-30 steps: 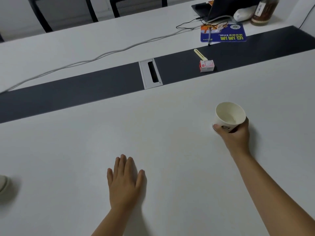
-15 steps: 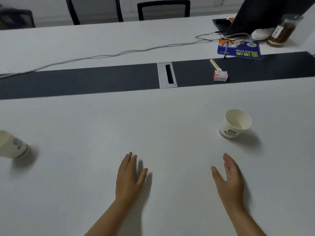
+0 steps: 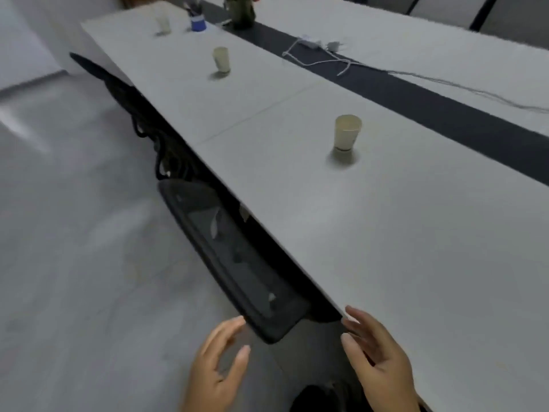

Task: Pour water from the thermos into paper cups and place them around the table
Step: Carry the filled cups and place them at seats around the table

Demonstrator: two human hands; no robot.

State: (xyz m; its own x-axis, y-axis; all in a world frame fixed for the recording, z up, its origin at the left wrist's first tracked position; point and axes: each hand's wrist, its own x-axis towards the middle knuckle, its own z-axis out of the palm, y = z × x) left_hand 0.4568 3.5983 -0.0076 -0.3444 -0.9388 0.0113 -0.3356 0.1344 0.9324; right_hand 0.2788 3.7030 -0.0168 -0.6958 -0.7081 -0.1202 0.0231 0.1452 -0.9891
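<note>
The view is blurred and looks along the long white table [image 3: 416, 248] towards its left end. Three paper cups stand upright in a row on it: the nearest paper cup [image 3: 347, 132], a middle paper cup [image 3: 221, 59] and a far paper cup [image 3: 162, 22]. No thermos can be made out. My left hand [image 3: 218, 367] hangs over the floor beside the table, fingers loose and holding nothing. At the table's near edge my right hand [image 3: 377, 355] is also relaxed and holds nothing.
A black chair back [image 3: 237, 263] is tucked under the table edge just ahead of my hands, with another chair [image 3: 166, 150] further along. A dark strip [image 3: 445, 114] runs down the table with white cables [image 3: 332, 59]. A blue pot [image 3: 198, 23] stands at the far end.
The view has swung left along the table. Both hands have lifted off the tabletop and drawn back to its edge. The cup set down on the right is out of sight.
</note>
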